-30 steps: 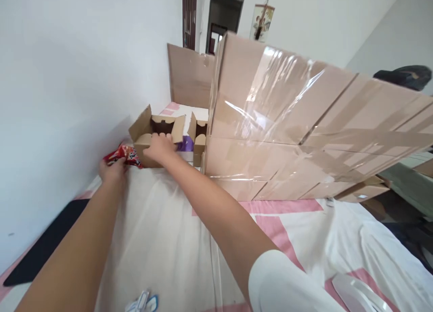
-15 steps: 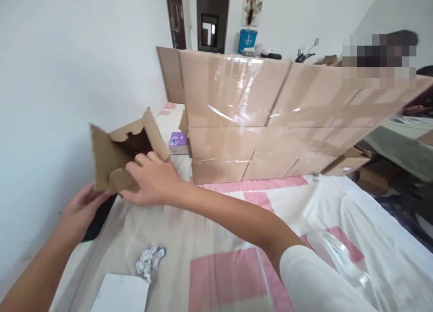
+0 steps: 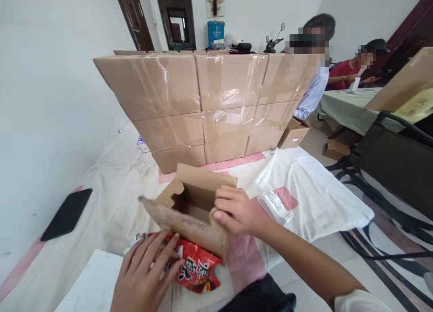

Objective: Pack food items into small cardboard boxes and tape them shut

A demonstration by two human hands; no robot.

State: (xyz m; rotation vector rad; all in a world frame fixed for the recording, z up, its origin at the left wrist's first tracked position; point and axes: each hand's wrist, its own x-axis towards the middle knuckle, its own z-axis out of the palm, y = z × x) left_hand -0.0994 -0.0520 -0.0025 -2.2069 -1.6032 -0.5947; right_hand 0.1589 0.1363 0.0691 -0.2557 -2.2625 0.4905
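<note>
An open cardboard box (image 3: 192, 226) stands on the cloth-covered surface, its flaps spread and its inside dark. My right hand (image 3: 235, 210) grips the box's right edge, fingers bent over the flap. Against the near side of the box lies a red printed snack bag (image 3: 198, 267). My left hand (image 3: 149, 267) rests over the left part of that bag, its fingers spread. A white sheet or flat box (image 3: 89, 280) lies left of my left hand.
Behind stands a wall of taped cardboard boxes (image 3: 176, 90). A white tape dispenser (image 3: 274, 206) lies to the right, a black flat object (image 3: 67, 214) to the left. Two people sit beyond, near a green-covered table (image 3: 355, 106). A dark chair (image 3: 399, 163) is at the right.
The open box has moved from the left to the middle, nearer to me. My left hand has left the box and is now on the red bag. The view has turned right.
</note>
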